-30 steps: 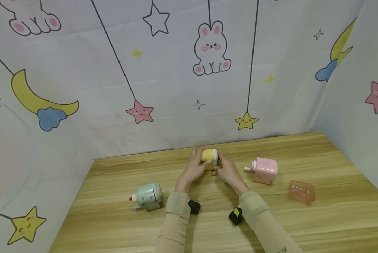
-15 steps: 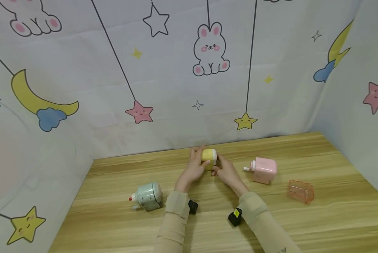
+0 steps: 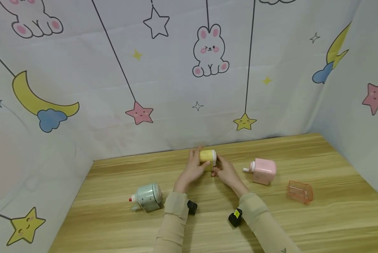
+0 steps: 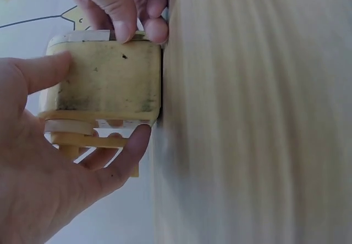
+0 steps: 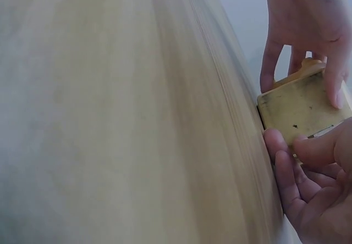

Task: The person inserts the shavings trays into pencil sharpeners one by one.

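Observation:
Near the back of the table stands a yellow crank pencil sharpener (image 3: 206,156) with a white end. My left hand (image 3: 192,170) grips its body, thumb on the near side and fingers reaching around the crank side, as the left wrist view shows. Dark smudges mark the sharpener's yellow face (image 4: 110,76). At the opposite end, low by the tabletop, my right hand (image 3: 225,172) pinches the sharpener's edge with thumb and curled fingers. From the right wrist view, both hands surround the sharpener (image 5: 302,106), and part of the pinched edge is hidden behind the fingers.
A pink crank sharpener (image 3: 264,170) stands to the right, with a clear orange-pink shavings drawer (image 3: 300,192) lying beyond it. On the left is a green sharpener (image 3: 149,197) with a red tip. A printed cloth wall (image 3: 176,130) rises behind the wooden table (image 3: 113,228).
Both hands keep their hold on the yellow sharpener in nearly the same place. The head view has shifted slightly.

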Motion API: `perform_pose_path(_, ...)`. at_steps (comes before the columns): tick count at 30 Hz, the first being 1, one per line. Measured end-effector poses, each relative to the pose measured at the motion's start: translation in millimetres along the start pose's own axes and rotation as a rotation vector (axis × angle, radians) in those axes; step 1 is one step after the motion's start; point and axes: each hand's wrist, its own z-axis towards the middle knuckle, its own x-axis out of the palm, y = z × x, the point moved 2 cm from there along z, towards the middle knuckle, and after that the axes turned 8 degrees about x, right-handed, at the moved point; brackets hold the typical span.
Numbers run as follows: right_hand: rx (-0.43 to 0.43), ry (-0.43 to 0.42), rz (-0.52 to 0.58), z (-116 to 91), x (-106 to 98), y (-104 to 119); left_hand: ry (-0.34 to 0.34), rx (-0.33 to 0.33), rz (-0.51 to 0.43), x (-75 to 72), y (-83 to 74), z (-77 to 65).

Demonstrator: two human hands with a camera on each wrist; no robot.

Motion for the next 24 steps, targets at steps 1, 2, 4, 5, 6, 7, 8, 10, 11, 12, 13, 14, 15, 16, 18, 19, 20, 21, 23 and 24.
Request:
perform_pose_path(1, 0.006, -0.001, 0.001, -0.5, -0.5, 0.0, -0.001, -0.004, 0.011, -0.5, -0.5, -0.5)
perform_pose_path(2, 0.007, -0.002, -0.003, -1.3, -0.9, 0.0, -0.005, -0.002, 0.025, -1.2, -1.0, -1.0)
perform_pose_path(4, 0.013, -0.014, -0.012, -2.7, -1.7, 0.2, -0.008, 0.0, 0.064, -2.2, -2.3, -2.1)
perform_pose_path(5, 0.02, -0.022, -0.021, -3.6, -2.2, 0.3, -0.011, 0.008, 0.087, -2.7, -3.0, -2.5)
perform_pose_path(6, 0.024, -0.029, -0.032, -4.4, -2.6, 0.2, -0.015, 0.015, 0.107, -3.1, -3.7, -2.7)
perform_pose_path(7, 0.026, -0.032, -0.036, -5.1, -3.0, 0.0, -0.019, 0.021, 0.126, -3.3, -4.3, -3.0)
perform_pose_path(8, 0.029, -0.036, -0.043, -5.8, -3.4, -0.3, -0.024, 0.023, 0.147, -3.7, -4.9, -3.3)
perform_pose_path(10, 0.031, -0.036, -0.052, -7.1, -4.3, -1.4, -0.034, 0.02, 0.184, -4.1, -5.6, -3.8)
perform_pose_path(11, 0.03, -0.035, -0.061, -7.8, -4.9, -2.1, -0.038, 0.017, 0.196, -4.2, -5.8, -4.3)
perform_pose_path(12, 0.029, -0.037, -0.067, -8.5, -5.4, -2.7, -0.041, 0.013, 0.211, -4.3, -5.9, -4.7)
perform_pose_path(13, 0.028, -0.036, -0.07, -9.3, -5.8, -3.5, -0.044, 0.009, 0.225, -4.4, -6.1, -5.1)
perform_pose_path(14, 0.026, -0.038, -0.08, -10.3, -6.4, -3.9, -0.048, 0.009, 0.237, -4.5, -6.2, -5.4)
perform_pose_path(15, 0.024, -0.035, -0.081, -11.7, -6.8, -4.1, -0.053, 0.011, 0.253, -4.6, -6.2, -5.7)
perform_pose_path(16, 0.02, -0.035, -0.079, -13.0, -7.2, -4.0, -0.057, 0.015, 0.271, -4.7, -6.5, -6.1)
perform_pose_path(18, 0.017, -0.037, -0.063, -16.4, -7.9, -3.5, -0.067, 0.026, 0.314, -5.1, -7.4, -6.7)
perform_pose_path(19, 0.016, -0.035, -0.049, -18.3, -8.1, -3.1, -0.071, 0.03, 0.336, -5.1, -8.0, -7.0)
perform_pose_path(20, 0.015, -0.034, -0.036, -20.4, -8.4, -2.5, -0.074, 0.034, 0.355, -5.0, -8.7, -7.4)
perform_pose_path(21, 0.014, -0.034, -0.024, -22.5, -8.5, -1.8, -0.078, 0.038, 0.372, -4.9, -9.6, -7.8)
perform_pose_path(23, 0.009, -0.05, -0.019, -26.3, -8.9, -0.9, -0.085, 0.043, 0.393, -4.5, -11.8, -8.5)
perform_pose_path(24, 0.007, -0.057, -0.025, -28.2, -9.0, -0.6, -0.089, 0.048, 0.396, -4.0, -13.0, -8.8)
